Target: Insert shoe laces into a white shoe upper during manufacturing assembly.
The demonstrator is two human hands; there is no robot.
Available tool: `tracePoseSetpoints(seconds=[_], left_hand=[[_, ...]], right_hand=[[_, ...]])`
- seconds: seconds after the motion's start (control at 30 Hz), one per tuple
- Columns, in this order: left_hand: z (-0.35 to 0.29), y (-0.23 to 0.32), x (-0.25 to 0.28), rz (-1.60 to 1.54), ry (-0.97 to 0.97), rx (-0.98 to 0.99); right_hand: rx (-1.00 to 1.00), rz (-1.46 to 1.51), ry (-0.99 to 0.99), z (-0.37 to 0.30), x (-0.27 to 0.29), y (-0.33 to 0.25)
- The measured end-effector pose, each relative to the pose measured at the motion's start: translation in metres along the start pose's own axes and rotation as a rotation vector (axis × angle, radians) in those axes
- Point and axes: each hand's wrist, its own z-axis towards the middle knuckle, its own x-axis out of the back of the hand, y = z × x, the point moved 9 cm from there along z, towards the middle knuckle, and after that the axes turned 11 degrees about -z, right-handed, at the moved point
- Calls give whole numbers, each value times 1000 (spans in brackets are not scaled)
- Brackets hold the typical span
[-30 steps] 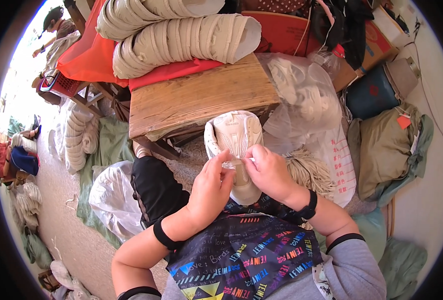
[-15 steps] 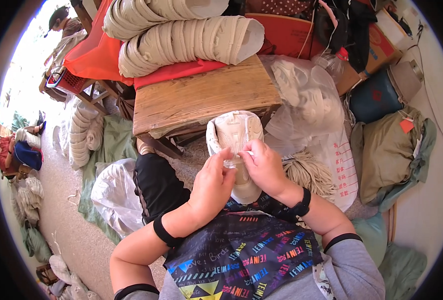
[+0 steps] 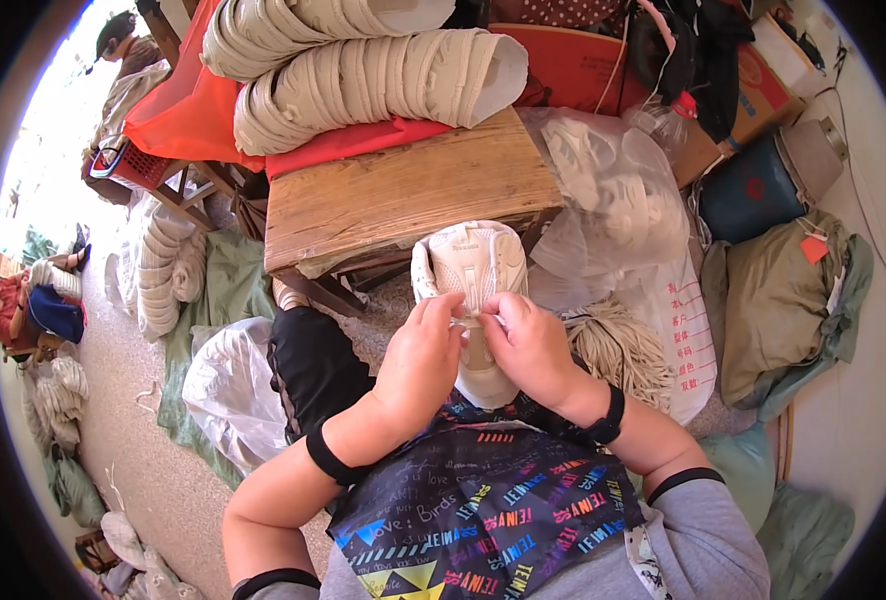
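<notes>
A cream shoe upper [image 3: 471, 254] rests over my lap, its tongue pointing away from me. Both my hands meet over its lacing area. The left hand [image 3: 421, 350] is closed, thumb and fingers pinching a thin whitish shoelace [image 3: 459, 324] at the left row of eyelets. From the other side, my right hand [image 3: 533, 350] pinches at the eyelets by the tongue; its fingers are closed and hide most of the lace there. Beside my right wrist hangs a thick bundle of cream laces [image 3: 620, 352].
Ahead stands a wooden bench [image 3: 413, 185] bearing stacked shoe uppers [image 3: 373, 85] on red cloth. To its right is a clear plastic bag [image 3: 618, 205] of uppers. A white plastic bag [image 3: 228, 385] lies left of my leg. Farther left, another person [image 3: 128, 50] sits.
My right fingers have come down slightly and closer to the left hand over the eyelets. The shoe upper stays in nearly the same place.
</notes>
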Motion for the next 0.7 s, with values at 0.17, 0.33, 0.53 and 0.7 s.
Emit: tracePoseSetpoints(seconds=[0.17, 0.33, 0.53, 0.7], left_hand=[[12, 8, -4, 253, -28, -58], [17, 7, -15, 391, -106, -139], [14, 15, -8, 429, -48, -273], [15, 16, -12, 335, -80, -258]], right_hand=[[-130, 191, -95, 5, -3, 14], [-101, 229, -172, 12, 2, 21], [-88, 372, -326, 12, 3, 30], [-132, 370, -359, 7, 2, 31]])
